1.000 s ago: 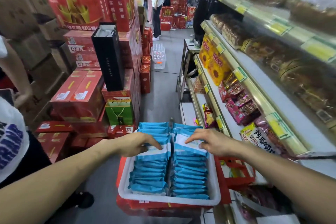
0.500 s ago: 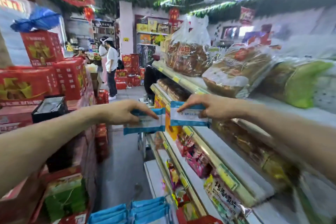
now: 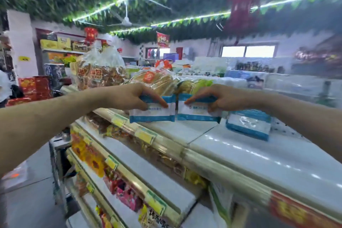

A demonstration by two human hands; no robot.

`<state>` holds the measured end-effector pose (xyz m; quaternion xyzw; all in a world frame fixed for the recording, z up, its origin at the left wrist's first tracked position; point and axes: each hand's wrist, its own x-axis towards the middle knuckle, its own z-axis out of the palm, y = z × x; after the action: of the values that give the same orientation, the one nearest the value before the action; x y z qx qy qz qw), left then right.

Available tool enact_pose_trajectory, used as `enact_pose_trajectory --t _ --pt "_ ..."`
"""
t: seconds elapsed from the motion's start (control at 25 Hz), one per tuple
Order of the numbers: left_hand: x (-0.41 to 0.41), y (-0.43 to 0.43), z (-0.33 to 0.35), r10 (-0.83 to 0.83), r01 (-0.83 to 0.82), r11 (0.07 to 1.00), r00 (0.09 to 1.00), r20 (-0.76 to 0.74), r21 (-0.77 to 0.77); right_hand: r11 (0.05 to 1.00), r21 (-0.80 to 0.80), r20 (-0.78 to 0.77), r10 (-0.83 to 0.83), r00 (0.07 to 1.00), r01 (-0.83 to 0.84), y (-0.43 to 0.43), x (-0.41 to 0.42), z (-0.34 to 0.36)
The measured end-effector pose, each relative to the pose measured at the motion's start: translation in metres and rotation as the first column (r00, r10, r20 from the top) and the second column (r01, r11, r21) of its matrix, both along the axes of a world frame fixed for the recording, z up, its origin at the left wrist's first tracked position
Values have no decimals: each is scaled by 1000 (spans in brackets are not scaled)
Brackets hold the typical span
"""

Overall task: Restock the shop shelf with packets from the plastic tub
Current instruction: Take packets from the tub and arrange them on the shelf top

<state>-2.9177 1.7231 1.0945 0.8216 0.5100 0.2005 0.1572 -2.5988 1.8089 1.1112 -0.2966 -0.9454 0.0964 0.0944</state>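
Note:
My left hand [image 3: 129,96] grips a blue-and-white packet [image 3: 153,114] by its top edge. A second blue-and-white packet [image 3: 194,113] hangs from my right hand [image 3: 220,98]. Both packets are upright, side by side, their lower edges at or just above the white top shelf [image 3: 240,146]. A stack of the same blue-and-white packets [image 3: 249,124] lies on that shelf just to the right. The plastic tub is out of view.
Bagged bread [image 3: 100,76] and buns [image 3: 157,81] stand on the top shelf to the left and behind my hands. Lower shelves [image 3: 148,172] hold red and yellow snack packs. Red gift boxes [image 3: 35,87] stand across the aisle at left.
My view has tilted up from the tub to the top shelf. Both hands lifted a packet each out of the tub and carried them up and forward to the top shelf.

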Motion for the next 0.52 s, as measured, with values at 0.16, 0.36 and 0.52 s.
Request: enact_pose_trajectory --t 0.16,0.36,0.52 --pt "45 40 6 -83 83 996 997 -1 -7 984 25 24 -179 984 178 7 68 -2" --pt "74 64 5 -132 133 991 991 -23 27 940 70 123 -340 932 334 23 112 -36" --pt "75 74 1 -118 118 993 993 -22 -1 892 254 177 -424 888 375 42 114 -64"
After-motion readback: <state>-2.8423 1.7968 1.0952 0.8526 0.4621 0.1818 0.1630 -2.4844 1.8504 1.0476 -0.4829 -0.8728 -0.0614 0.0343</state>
